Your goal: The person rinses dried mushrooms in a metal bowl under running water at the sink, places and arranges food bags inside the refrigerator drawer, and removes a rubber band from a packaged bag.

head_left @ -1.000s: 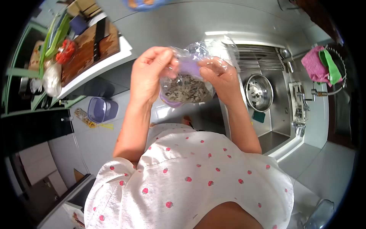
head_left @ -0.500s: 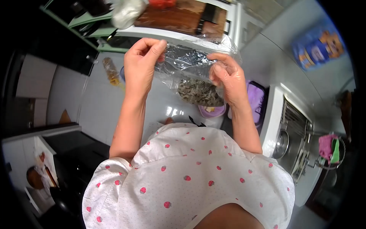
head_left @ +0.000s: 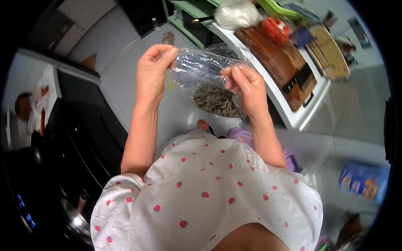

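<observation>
A clear plastic bag [head_left: 194, 67] is stretched between my two hands. My left hand [head_left: 155, 65] pinches its left top corner between thumb and fingers. At the right side, my right hand [head_left: 247, 83] grips the bag's upper part with curled fingers and looks wet. In the bottom of the bag hang greyish-brown, flaky dried pieces [head_left: 218, 100]; their exact kind I cannot make out. The bag is held up in front of my body, above the floor.
A white counter carries a dark wooden cutting board [head_left: 272, 58], a black-handled cleaver [head_left: 299, 79], a red bag [head_left: 275, 30] and a white plastic bag [head_left: 237, 14]. A green shelf [head_left: 184, 25] stands beside it. On the left is a black stove with a pan [head_left: 77, 219].
My view and body have turned left, so counter and cutting board now lie to the right. The bag's top is drawn tauter and flatter, and my right hand has closed more firmly on it.
</observation>
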The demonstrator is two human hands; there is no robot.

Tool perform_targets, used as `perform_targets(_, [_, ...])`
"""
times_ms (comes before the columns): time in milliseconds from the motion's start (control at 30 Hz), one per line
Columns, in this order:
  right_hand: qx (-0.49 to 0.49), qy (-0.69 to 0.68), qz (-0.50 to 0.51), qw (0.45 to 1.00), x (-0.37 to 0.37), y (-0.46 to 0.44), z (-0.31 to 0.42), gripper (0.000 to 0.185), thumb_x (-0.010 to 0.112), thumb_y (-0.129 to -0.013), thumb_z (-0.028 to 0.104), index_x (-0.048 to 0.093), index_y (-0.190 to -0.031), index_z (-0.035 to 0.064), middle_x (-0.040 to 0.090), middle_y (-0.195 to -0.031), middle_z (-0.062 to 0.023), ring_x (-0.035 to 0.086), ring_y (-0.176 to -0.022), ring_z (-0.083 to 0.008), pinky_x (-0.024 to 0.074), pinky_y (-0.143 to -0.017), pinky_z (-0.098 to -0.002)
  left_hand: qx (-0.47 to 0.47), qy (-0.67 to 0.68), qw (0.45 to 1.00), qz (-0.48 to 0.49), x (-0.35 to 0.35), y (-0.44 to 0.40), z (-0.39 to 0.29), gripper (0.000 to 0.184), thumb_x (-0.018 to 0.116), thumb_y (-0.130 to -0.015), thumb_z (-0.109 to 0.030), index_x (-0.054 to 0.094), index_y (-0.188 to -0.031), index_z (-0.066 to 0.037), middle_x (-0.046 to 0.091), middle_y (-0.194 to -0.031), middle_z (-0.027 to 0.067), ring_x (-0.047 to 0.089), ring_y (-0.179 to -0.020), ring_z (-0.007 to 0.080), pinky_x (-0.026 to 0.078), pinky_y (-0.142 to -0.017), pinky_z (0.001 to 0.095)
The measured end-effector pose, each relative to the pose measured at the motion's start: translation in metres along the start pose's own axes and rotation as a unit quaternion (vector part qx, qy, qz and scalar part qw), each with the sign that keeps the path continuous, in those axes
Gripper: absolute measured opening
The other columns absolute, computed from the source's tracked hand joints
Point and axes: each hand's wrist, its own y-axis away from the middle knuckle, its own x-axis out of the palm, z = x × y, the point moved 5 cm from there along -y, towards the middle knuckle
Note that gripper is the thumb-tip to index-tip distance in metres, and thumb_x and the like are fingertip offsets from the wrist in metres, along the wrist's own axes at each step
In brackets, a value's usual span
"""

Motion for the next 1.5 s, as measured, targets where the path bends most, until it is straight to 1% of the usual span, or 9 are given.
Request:
perform_targets(167, [-0.016, -0.003, 0.078, 0.997, 0.023, -0.055, -0.007, 0.026, 0.05, -0.089, 0.023, 0.062, -0.086, -0.0003, 0.057, -0.072, -0.0037, 0.049, -0.058, -0.0066, 0.0357, -0.051, -0.019, 0.057, -0.088, 0.983, -0.152, -0.032, -0.018, -0.018, 0.027, 0.057, -0.086, -0.024, 0.058, -0.096, 0.001, 0.054, -0.069, 0.0003, 0.047, -0.062, 0.0069, 0.039, -0.059, 0.0186])
perform_targets(267, [0.015, -0.08, 0.107, 0.991, 0.04, -0.083, -0.009, 0.027, 0.049, -0.09, 0.022, 0.061, -0.087, -0.0017, 0.058, -0.075, -0.0064, 0.05, -0.058, -0.0082, 0.0367, -0.051, -0.0201, 0.108, 0.094, 0.976, -0.166, -0.054, -0.024, -0.023, 0.048, 0.039, -0.093, -0.039, 0.048, -0.118, 0.0, 0.059, -0.085, 0.0081, 0.056, -0.075, 0.0132, 0.046, -0.071, 0.0226])
perform_targets(433, [0.044, -0.187, 0.183, 0.964, 0.087, -0.121, -0.022, 0.026, 0.047, -0.09, 0.02, 0.06, -0.088, -0.003, 0.059, -0.076, -0.0091, 0.051, -0.058, -0.01, 0.0363, -0.049, -0.0213, 0.01, 0.084, 0.98, -0.182, -0.089, -0.016, 0.009, 0.053, 0.054, -0.085, -0.038, 0.045, -0.122, -0.001, 0.06, -0.089, 0.0053, 0.055, -0.083, 0.0111, 0.042, -0.081, 0.0246])
perform_targets(533, [0.062, -0.183, 0.216, 0.957, 0.119, -0.139, -0.03, 0.026, 0.048, -0.09, 0.02, 0.06, -0.088, -0.0026, 0.059, -0.077, -0.0091, 0.051, -0.057, -0.0106, 0.0361, -0.048, -0.0217, -0.031, 0.064, 0.979, -0.193, -0.117, -0.022, 0.009, 0.041, 0.066, -0.078, -0.018, 0.052, -0.113, -0.002, 0.058, -0.081, 0.0, 0.052, -0.075, 0.0084, 0.04, -0.073, 0.0223])
perform_targets(733, [0.074, -0.2, 0.197, 0.957, 0.208, -0.18, -0.027, 0.024, 0.05, -0.088, 0.017, 0.055, -0.104, 0.0004, 0.06, -0.076, -0.0083, 0.052, -0.057, -0.011, 0.0378, -0.047, -0.0204, 0.004, 0.065, 0.976, -0.208, -0.2, -0.043, -0.02, 0.019, 0.065, -0.078, -0.012, 0.059, -0.094, -0.004, 0.058, -0.076, 0.001, 0.053, -0.069, 0.0077, 0.042, -0.065, 0.0212])
perform_targets(800, [-0.022, -0.136, 0.227, 0.964, 0.24, -0.193, -0.015, 0.029, 0.05, -0.089, 0.018, 0.051, -0.113, 0.0017, 0.059, -0.073, -0.0076, 0.054, -0.057, -0.0116, 0.0395, -0.047, -0.0202, 0.023, 0.068, 0.974, -0.215, -0.228, -0.048, -0.034, 0.018, 0.065, -0.079, -0.012, 0.059, -0.094, -0.004, 0.058, -0.074, 0.0011, 0.052, -0.065, 0.0071, 0.041, -0.061, 0.0208])
perform_targets(967, [-0.073, -0.09, 0.249, 0.962, 0.309, -0.227, -0.005, 0.032, 0.047, -0.09, 0.019, 0.049, -0.117, 0.0009, 0.057, -0.066, -0.0069, 0.057, -0.055, -0.0125, 0.0424, -0.048, -0.0212, 0.061, 0.058, 0.968, -0.238, -0.297, -0.062, -0.074, 0.021, 0.063, -0.079, -0.01, 0.058, -0.098, -0.003, 0.057, -0.071, 0.0012, 0.049, -0.056, 0.0055, 0.037, -0.05, 0.018])
perform_targets(1233, [-0.005, -0.152, 0.302, 0.941, 0.399, -0.283, -0.016, 0.029, 0.042, -0.088, 0.008, 0.053, -0.114, 0.0015, 0.06, -0.065, -0.0086, 0.06, -0.054, -0.0182, 0.0469, -0.048, -0.0245, 0.124, 0.106, 0.95, -0.266, -0.371, -0.082, -0.107, 0.025, 0.05, -0.082, -0.001, 0.056, -0.106, -0.003, 0.054, -0.064, 0.0048, 0.043, -0.047, 0.006, 0.032, -0.04, 0.0183])
perform_targets(1500, [0.057, -0.312, 0.434, 0.843, 0.462, -0.367, -0.019, 0.015, 0.038, -0.081, -0.002, 0.052, -0.076, -0.0019, 0.06, -0.073, -0.0178, 0.059, -0.057, -0.025, 0.0496, -0.058, -0.0319, 0.182, 0.164, 0.936, -0.252, -0.431, -0.125, -0.112, 0.012, 0.044, -0.081, -0.001, 0.054, -0.074, 0.0, 0.055, -0.066, 0.0088, 0.047, -0.048, 0.0117, 0.036, -0.039, 0.0227])
